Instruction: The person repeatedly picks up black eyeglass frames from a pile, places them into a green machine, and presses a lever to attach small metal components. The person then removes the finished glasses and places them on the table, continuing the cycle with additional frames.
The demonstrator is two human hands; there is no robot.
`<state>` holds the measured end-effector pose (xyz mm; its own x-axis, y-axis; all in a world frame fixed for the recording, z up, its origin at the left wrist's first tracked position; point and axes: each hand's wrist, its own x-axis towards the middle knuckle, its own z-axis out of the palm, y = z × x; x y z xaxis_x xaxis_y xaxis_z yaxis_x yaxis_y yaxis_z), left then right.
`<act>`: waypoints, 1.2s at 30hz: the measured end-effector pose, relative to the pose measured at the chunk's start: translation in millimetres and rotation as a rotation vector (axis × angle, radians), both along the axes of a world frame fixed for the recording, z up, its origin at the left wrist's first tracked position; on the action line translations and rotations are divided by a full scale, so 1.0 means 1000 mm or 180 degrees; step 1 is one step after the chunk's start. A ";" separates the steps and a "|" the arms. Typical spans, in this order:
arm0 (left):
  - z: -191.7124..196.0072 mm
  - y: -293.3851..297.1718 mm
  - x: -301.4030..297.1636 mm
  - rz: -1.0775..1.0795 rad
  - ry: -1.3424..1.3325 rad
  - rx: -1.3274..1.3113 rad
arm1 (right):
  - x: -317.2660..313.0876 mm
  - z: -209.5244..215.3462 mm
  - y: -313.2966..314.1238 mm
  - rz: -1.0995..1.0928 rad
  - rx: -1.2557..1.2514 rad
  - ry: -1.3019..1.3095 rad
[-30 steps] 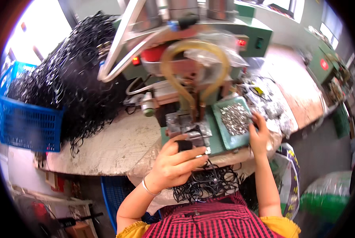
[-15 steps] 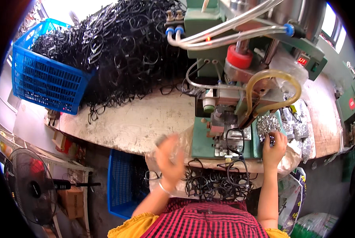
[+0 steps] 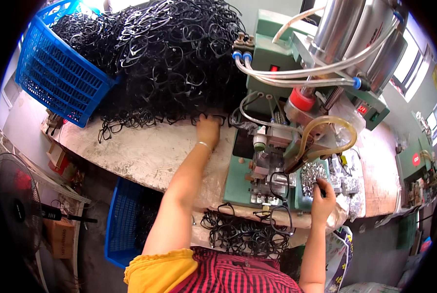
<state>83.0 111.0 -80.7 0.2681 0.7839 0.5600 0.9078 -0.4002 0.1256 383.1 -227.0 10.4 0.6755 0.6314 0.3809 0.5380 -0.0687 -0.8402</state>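
Note:
My left hand (image 3: 208, 133) reaches to the front edge of a big heap of black eyeglass frames (image 3: 174, 73). Its fingers are curled over one eyeglass frame (image 3: 222, 117) lying there. My right hand (image 3: 323, 199) is at a green tray (image 3: 305, 203) of small shiny metal parts (image 3: 312, 173). Thumb and fingertips are pinched together at the near side of these parts; whatever lies between them is too small to make out. Between my hands, another black eyeglass frame (image 3: 282, 220) hangs at the metal fixture (image 3: 265, 188) of a green press machine (image 3: 238, 180).
More frames (image 3: 248, 237) lie at the table edge before me. A blue basket (image 3: 62, 73) tilts at the heap's left; another blue crate (image 3: 118, 224) stands below the table. Clear air hoses (image 3: 301, 80) and a yellowish tube (image 3: 333, 119) loop over the work area. A fan (image 3: 18, 210) stands at left.
My left hand has moved forward from above the table's near edge to the heap and closed over a frame. My right hand stays at the metal parts. The whole view has shifted.

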 end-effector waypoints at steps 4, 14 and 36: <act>0.012 -0.054 -0.057 -0.0540 0.0161 0.0127 | 0.002 -0.009 -0.054 -0.0401 -0.0122 -0.0445; 0.059 -0.131 -0.107 -0.1067 0.0057 -0.0992 | -0.043 0.071 -0.015 0.0790 0.0311 0.0129; 0.136 -0.197 -0.052 -0.0458 -0.0109 -0.0198 | -0.098 0.104 0.006 0.1723 0.0700 0.1522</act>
